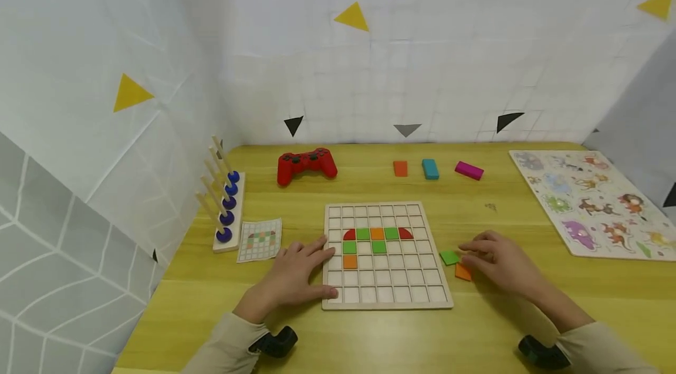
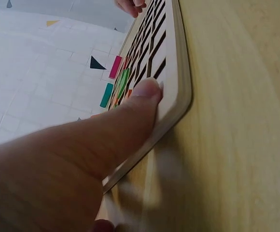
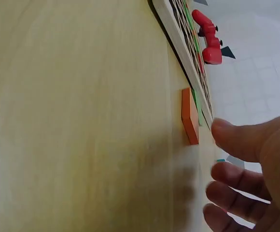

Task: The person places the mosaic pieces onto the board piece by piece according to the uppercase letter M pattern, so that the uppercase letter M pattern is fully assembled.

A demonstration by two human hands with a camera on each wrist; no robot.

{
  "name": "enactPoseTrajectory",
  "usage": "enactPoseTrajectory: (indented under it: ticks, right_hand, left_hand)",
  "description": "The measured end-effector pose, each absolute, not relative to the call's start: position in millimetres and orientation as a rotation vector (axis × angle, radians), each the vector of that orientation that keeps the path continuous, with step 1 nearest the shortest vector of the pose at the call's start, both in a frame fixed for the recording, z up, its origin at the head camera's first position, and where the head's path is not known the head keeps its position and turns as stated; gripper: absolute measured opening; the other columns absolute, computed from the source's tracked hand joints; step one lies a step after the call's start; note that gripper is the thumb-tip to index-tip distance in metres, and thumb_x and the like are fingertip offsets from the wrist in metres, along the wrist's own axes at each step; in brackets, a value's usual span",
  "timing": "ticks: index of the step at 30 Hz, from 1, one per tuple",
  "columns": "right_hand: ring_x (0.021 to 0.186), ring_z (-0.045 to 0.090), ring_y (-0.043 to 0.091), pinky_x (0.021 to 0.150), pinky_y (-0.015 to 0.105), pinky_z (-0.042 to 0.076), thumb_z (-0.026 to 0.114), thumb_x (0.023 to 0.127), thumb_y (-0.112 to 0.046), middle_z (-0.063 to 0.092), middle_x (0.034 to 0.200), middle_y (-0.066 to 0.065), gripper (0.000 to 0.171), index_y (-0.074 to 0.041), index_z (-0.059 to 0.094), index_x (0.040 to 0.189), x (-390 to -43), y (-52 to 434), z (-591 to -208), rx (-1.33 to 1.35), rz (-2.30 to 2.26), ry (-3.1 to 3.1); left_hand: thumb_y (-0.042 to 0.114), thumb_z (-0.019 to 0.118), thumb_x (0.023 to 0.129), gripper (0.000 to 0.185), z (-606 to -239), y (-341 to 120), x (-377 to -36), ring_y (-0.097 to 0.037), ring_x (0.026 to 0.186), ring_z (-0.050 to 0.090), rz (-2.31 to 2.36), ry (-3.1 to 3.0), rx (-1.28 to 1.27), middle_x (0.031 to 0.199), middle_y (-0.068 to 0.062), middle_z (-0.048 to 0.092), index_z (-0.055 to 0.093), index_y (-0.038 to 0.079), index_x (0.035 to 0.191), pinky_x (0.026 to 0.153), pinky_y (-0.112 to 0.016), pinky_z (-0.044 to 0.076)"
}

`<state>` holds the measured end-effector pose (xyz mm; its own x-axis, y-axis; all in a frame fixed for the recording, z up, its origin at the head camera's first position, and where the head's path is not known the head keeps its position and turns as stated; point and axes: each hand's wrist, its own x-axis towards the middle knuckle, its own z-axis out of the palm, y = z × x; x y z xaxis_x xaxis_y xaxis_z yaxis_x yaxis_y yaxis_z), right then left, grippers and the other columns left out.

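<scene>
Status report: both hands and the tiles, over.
Left hand flat on grid board. Right hand open, over orange tile, beside green tile. Nothing blocking.

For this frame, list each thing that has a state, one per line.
grid board: flat on the table, partly filled with red, green and orange tiles.
left hand: open, fingers resting on the board's left edge.
right hand: open, over the loose tiles.
orange tile: loose on the table, right of the board.
green tile: loose beside it.
peg rack: one blue bead per peg.
</scene>
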<state>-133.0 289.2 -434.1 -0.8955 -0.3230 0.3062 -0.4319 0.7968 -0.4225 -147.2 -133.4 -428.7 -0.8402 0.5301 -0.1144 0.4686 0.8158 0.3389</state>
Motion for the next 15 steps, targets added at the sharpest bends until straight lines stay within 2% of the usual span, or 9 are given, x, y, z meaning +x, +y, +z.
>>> enactPoseTrajectory:
  ticks: [7,11,15]
  right_hand:
    - [0.075,0.044,-0.001,0.061,0.021,0.039,0.079,0.08,-0.012,0.06,0.089,-0.006,0.024,-0.012,0.079,0.103,-140,289,-434,0.821,0.608,-2.713]
    - [0.072,0.036,-0.003,0.059,0.019,0.034,0.08,0.079,-0.013,0.053,0.084,-0.01,0.021,-0.014,0.081,0.099,-139,286,-432,0.842,0.486,-2.74]
    - [0.07,0.036,-0.001,0.058,0.02,0.034,0.079,0.08,-0.017,0.053,0.082,-0.009,0.019,-0.017,0.081,0.099,-140,282,-426,0.799,0.386,-2.829]
  left_hand:
    - [0.066,0.066,0.082,0.08,-426,-134,-146,-0.028,0.122,0.043,0.475,2.774,0.772,0.162,-0.001,0.032,0.046,0.027,0.148,0.086,-0.042,0.033]
    - [0.065,0.067,0.082,0.079,-425,-133,-145,-0.028,0.122,0.043,0.464,2.777,0.786,0.162,-0.001,0.032,0.046,0.026,0.148,0.086,-0.042,0.034]
    - [0.066,0.066,0.082,0.079,-425,-134,-147,-0.028,0.124,0.043,0.444,2.786,0.786,0.162,-0.001,0.032,0.046,0.027,0.148,0.087,-0.043,0.035]
